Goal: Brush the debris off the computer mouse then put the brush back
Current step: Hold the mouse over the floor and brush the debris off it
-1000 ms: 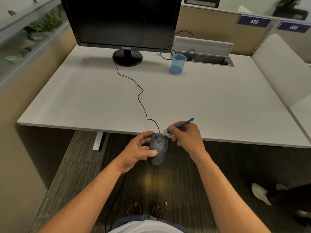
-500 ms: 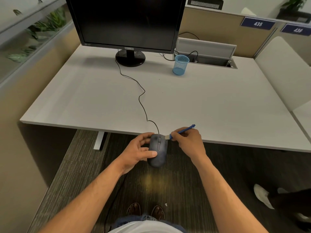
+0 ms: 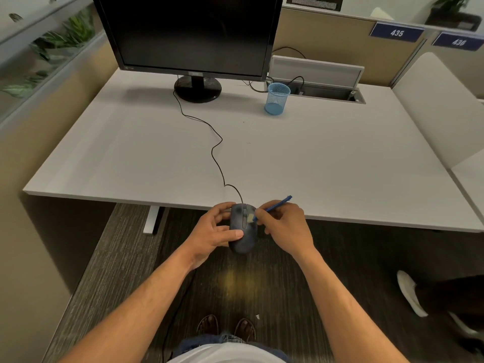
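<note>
Dark grey plastic computer mouse (image 3: 242, 231) gripped by left hand (image 3: 212, 233) off worktop (image 3: 340, 166) edge; slim blue-handled brush (image 3: 272, 206) pinched in right-hand fingers (image 3: 264, 214). Risk: tethered mouse slipping, brush dropped.

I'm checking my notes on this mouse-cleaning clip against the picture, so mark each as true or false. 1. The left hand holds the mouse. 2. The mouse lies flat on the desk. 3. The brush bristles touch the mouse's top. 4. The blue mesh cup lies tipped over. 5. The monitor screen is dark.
1. True: the left hand grips the mouse from its side.
2. False: the mouse is held off the desk, past its near edge, above the floor.
3. True: the brush, pinched in the right hand, has its bristles on the mouse's top.
4. False: the blue mesh cup stands upright.
5. True: the monitor shows nothing.
</note>
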